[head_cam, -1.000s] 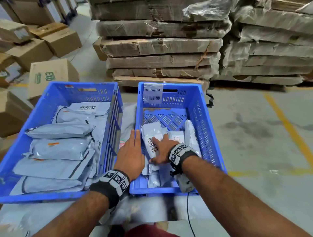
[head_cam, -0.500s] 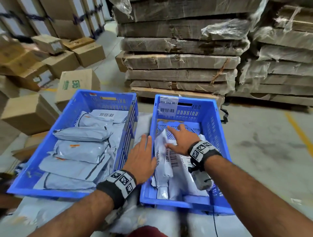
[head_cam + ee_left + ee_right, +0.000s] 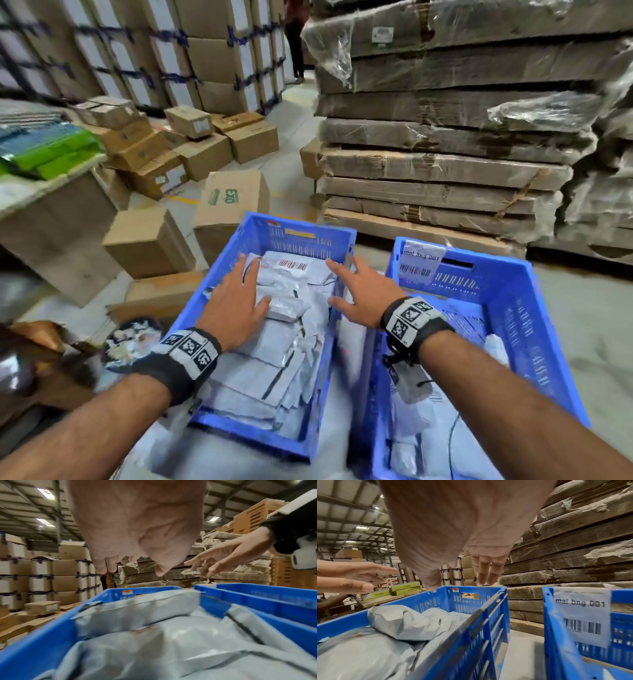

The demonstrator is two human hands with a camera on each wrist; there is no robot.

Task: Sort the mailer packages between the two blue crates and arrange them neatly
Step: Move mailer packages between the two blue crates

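Observation:
Two blue crates stand side by side. The left crate (image 3: 301,228) is packed with grey mailers (image 3: 274,349), one showing a barcode label (image 3: 292,264). My left hand (image 3: 239,301) hovers over those mailers with its fingers spread and holds nothing. My right hand (image 3: 358,294) is spread above that crate's right wall, also empty. The right crate (image 3: 513,308), tagged "mal bng 001" (image 3: 419,262), has a few mailers (image 3: 411,428) at its near end. The left wrist view shows my left hand (image 3: 133,566) above the mailers (image 3: 137,612). The right wrist view shows my right hand (image 3: 462,574) above the crate rim (image 3: 471,588).
Bundles of flat cardboard (image 3: 445,192) are stacked on a pallet just behind the crates. Loose cardboard boxes (image 3: 233,198) crowd the floor to the left, beside a table with green packs (image 3: 51,150). Bare concrete floor (image 3: 589,325) lies to the right.
Both hands have left the right crate and moved left over the left crate. The right hand no longer touches the barcoded mailers there. My view has swung left and up.

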